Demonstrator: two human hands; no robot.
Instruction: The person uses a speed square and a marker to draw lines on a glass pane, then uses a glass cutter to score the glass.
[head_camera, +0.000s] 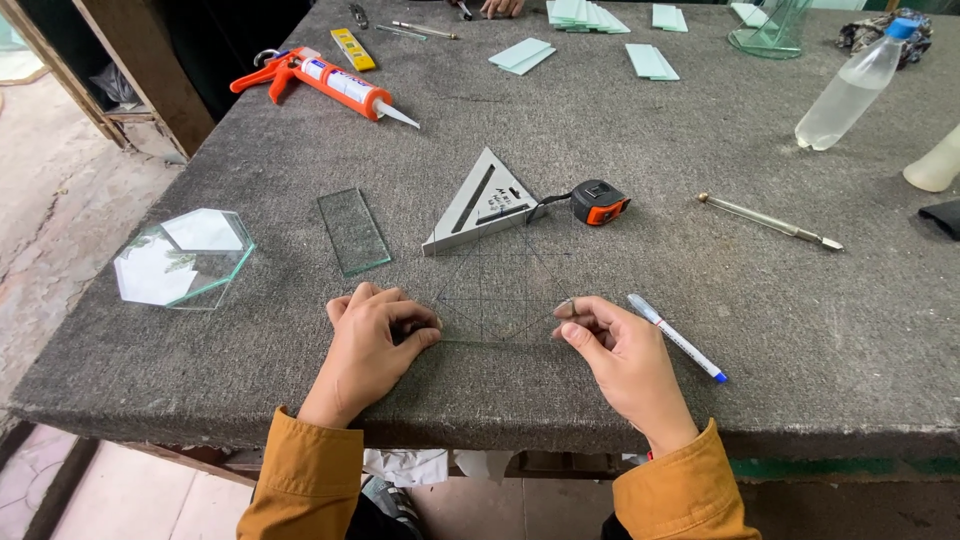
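The bench (760, 330), a grey felted slab, is carrying everything here. Up at the far edge a caulk gun (322, 82) is lying, with a clear bottle (855, 88) tipping over on the right. A glass hexagon (182, 258) is sitting near the left edge, well apart from the hands.

Both hands are working the glass pane (500, 295), which is lying flat at the near middle of the bench, just below the metal triangle square (483, 203). It is carrying a drawn grid and is barely showing against the felt.

The left hand (372, 345) is curling down, fingertips pressing the pane's left corner. The right hand (622, 352) is pinching the right corner between thumb and forefinger.

That pane looks thin, stiff, light and brittle, with sharp edges; gripping it by opposite edges, flat and evenly, seems safest.

A glass strip (353, 231), tape measure (600, 202), glass cutter (770, 221) and pen (677, 337) are lying nearby.
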